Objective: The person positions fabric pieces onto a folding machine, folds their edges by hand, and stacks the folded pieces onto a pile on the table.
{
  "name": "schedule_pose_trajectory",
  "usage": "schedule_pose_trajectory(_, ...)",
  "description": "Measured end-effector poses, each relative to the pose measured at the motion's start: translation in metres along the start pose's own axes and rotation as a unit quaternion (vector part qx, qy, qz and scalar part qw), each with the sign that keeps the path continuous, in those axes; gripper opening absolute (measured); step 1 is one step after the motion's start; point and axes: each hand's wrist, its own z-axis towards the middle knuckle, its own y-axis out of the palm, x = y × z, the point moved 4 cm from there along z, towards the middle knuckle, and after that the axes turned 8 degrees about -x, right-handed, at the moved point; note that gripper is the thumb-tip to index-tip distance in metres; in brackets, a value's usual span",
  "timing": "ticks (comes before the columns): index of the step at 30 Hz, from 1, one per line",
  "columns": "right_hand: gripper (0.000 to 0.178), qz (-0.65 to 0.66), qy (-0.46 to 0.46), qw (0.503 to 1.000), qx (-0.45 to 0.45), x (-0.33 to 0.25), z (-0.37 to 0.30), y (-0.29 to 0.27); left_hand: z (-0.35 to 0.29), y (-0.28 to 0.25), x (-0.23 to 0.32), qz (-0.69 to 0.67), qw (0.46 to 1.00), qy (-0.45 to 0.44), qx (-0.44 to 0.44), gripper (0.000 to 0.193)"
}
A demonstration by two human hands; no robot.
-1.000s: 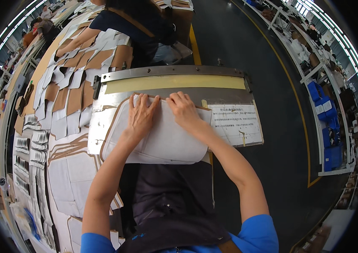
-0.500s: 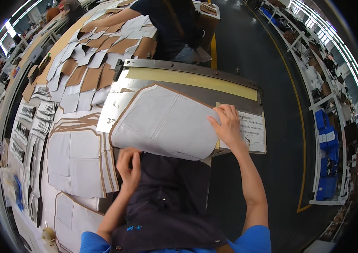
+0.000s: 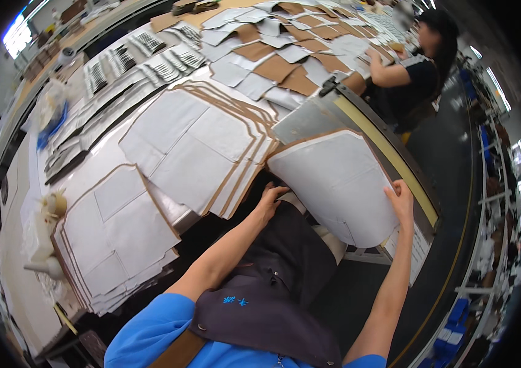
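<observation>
A pale grey, flexible panel [image 3: 337, 184] with a brown edge and stitched seams is held above a metal machine bed at centre right. My right hand [image 3: 401, 202] pinches its right edge, thumb on the upper face. My left hand [image 3: 269, 201] is closed at the panel's near left edge, where its fingertips are partly hidden. Left of it lies a fanned stack of similar brown-edged panels [image 3: 196, 138]. Another stack of pale panels [image 3: 116, 236] sits nearer to me, at the lower left.
A metal machine [image 3: 297, 119] with a yellow strip [image 3: 389, 156] stands under and beyond the panel. Brown and white pieces [image 3: 279, 67] cover the far table, where a co-worker [image 3: 410, 73] handles some. Bundled strips [image 3: 125, 80] and a white bottle [image 3: 46, 267] are at left; blue bins [image 3: 453, 334] at lower right.
My view has swung left, so the stacks appear more central. The panel is now tilted and drawn nearer to me, off part of the machine bed. Both hands stay at its edges.
</observation>
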Motion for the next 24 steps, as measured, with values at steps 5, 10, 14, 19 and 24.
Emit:
schedule_pose_trajectory(5, 0.017, 0.036, -0.050, 0.998, -0.024, 0.003, 0.008, 0.008, -0.044, 0.001, 0.017, -0.010, 0.985, 0.125, -0.116, 0.012)
schedule_pose_trajectory(10, 0.010, 0.138, -0.080, 0.986, 0.051, 0.006, -0.020, -0.037, -0.183, -0.025, 0.080, 0.133, 0.922, 0.359, -0.066, 0.013)
schedule_pose_trajectory(14, 0.013, 0.278, -0.122, 0.953, 0.025, -0.117, -0.046, 0.026, -0.297, -0.116, 0.161, 0.239, 0.867, 0.430, 0.081, 0.010)
schedule_pose_trajectory(19, 0.018, 0.371, -0.161, 0.903, -0.145, -0.282, -0.087, 0.163, -0.411, -0.272, 0.253, 0.267, 0.771, 0.500, 0.291, 0.016)
schedule_pose_trajectory(24, 0.023, 0.443, -0.158, 0.803, -0.367, -0.394, -0.132, 0.326, -0.497, -0.445, 0.281, 0.311, 0.721, 0.432, 0.444, 0.025)
